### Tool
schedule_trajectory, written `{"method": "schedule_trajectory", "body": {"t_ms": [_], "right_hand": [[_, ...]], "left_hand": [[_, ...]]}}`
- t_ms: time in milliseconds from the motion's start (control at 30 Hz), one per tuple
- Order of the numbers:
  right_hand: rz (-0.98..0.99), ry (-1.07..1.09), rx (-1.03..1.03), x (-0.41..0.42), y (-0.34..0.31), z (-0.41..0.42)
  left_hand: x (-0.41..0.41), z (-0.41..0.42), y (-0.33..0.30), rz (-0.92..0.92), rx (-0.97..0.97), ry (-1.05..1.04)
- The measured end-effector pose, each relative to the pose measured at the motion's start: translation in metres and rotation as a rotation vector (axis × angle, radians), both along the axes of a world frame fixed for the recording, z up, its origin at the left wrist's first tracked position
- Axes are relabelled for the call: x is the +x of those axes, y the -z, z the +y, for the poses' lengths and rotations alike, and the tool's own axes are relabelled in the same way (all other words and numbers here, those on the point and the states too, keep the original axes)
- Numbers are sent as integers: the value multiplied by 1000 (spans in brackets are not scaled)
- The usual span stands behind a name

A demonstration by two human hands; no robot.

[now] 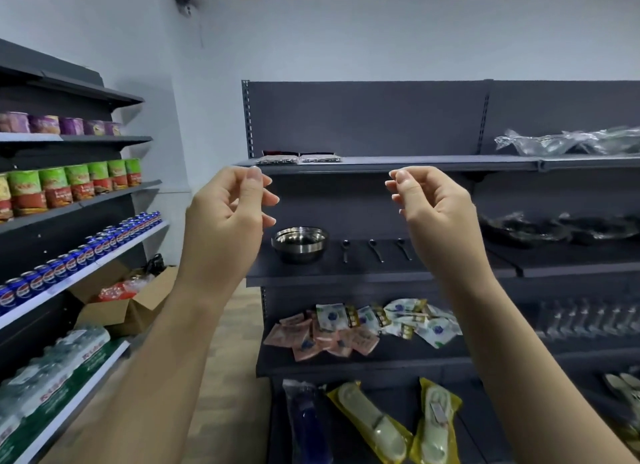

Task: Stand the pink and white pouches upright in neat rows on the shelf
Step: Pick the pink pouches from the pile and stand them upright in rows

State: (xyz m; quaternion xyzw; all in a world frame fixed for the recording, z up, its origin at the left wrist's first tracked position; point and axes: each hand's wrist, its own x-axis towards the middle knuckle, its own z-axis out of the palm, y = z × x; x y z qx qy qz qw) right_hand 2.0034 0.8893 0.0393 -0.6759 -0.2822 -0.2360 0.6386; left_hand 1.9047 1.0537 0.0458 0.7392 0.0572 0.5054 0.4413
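Pink pouches [322,339] and white pouches [412,319] lie jumbled below the steel bowl [300,243], likely to topple when stood; left hand [228,207] and right hand [433,203] hover loosely curled, empty.

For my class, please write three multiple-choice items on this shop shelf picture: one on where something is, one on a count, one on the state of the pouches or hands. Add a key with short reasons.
1. Where do the pink pouches lie?
A. Beside the steel bowl
B. On the shelf below the bowl's shelf
C. In the cardboard box

2. How many spoons lie right of the steel bowl?
A. One
B. Three
C. Five

3. What state are the pouches in?
A. Upright in neat rows
B. Held in both hands
C. Lying in loose heaps

Key:
1 B: the pink heap sits one shelf under the bowl, left of the white pouches.
2 B: three dark spoons lie side by side.
3 C: the pouches overlap and lie flat, while the left hand and right hand are raised with fingers loosely curled, holding nothing.
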Motion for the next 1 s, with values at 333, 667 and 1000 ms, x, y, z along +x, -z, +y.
{"method": "schedule_trajectory", "body": {"t_ms": [333, 667, 1000], "right_hand": [[54, -81, -24, 117, 27, 72], [36, -89, -12, 218, 27, 157], [-64, -120, 18, 302, 6, 244]], "left_hand": [[103, 61, 28, 79, -31, -59], [214, 136, 25, 36, -30, -28], [307, 215, 3, -5, 40, 23]]}}
